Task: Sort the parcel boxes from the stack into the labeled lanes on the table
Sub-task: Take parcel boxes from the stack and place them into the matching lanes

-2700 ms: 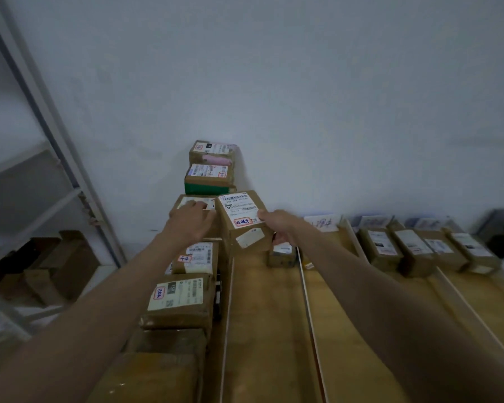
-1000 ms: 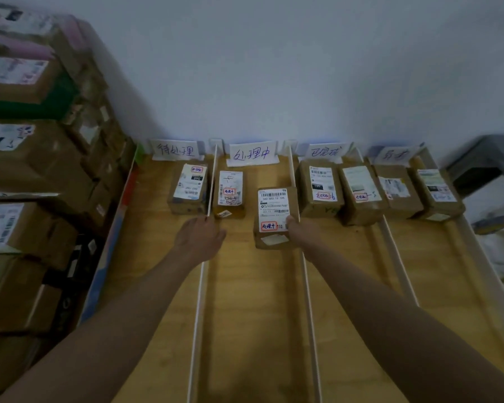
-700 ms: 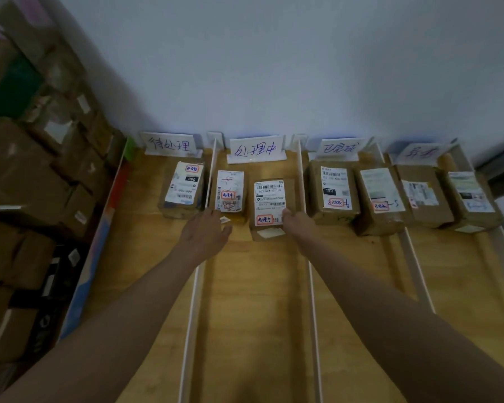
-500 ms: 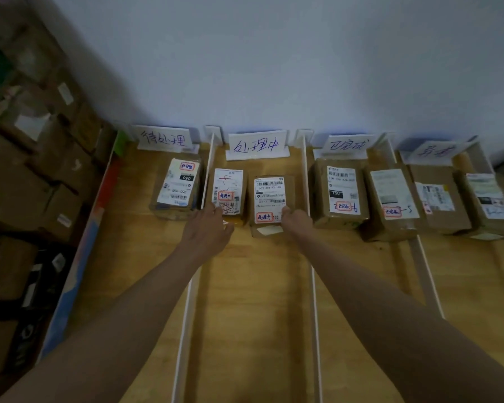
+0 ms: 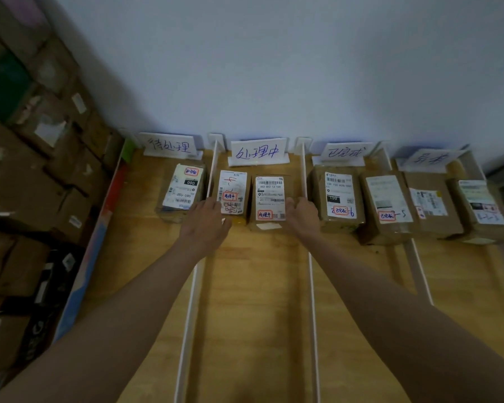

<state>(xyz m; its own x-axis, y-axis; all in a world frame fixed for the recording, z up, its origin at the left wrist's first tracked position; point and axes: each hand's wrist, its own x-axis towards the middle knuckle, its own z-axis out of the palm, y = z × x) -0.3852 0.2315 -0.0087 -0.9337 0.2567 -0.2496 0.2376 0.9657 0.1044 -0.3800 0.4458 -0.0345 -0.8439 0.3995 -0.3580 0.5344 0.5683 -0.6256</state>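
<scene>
Wooden bench [image 5: 253,301] seen from above, split by white divider strips [image 5: 304,173] into four lanes, each headed by a handwritten card at the back edge against the wall. Seven parcels are sorted so far: one in the far-left lane, two in the second, two in the third, two in the far-right lane. A large stack of cardboard boxes [image 5: 26,184] off the bench's left edge remains, so most of the sorting looks unfinished. The parcel in hand [image 5: 269,199] sits in the second lane near the back edge, under the lane card [image 5: 258,152], just beside another parcel [image 5: 232,193]. The right hand [image 5: 301,218] touches its right near corner, fingers curled against the side. The left hand [image 5: 205,225] hovers relaxed over the neighbouring parcel's near edge, gripping nothing.
</scene>
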